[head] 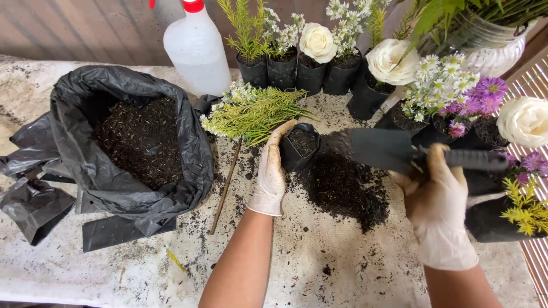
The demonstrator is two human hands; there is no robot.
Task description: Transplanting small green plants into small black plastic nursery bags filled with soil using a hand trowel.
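On the soil-strewn table (342, 274), seen from the head camera, the left hand (270, 171), in a pale glove, is wrapped around the side of a small black nursery bag (301, 147) that stands upright and partly filled with dark soil, the fingers curled to its rim; the right hand (436, 199), gloved the same way, is closed about the handle of a black trowel (377, 148), whose blade points left and hangs just beside the bag, above a loose heap of soil (345, 191) spread on the table between the two hands; just behind the bag lies a green sprig with small white flowers (251, 114), its thin stem (225, 191) running down towards the near edge; to the left, well apart from the hands, a large black plastic sack (85, 154) sits open with its mouth rolled back and dark soil inside; behind it stands a white spray bottle (197, 51) with a red top; along the back runs a row of black pots (311, 77) holding greenery and white roses (318, 43); on the right more pots carry white daisies (436, 77), purple flowers (485, 94) and a yellow-green plant (522, 208).
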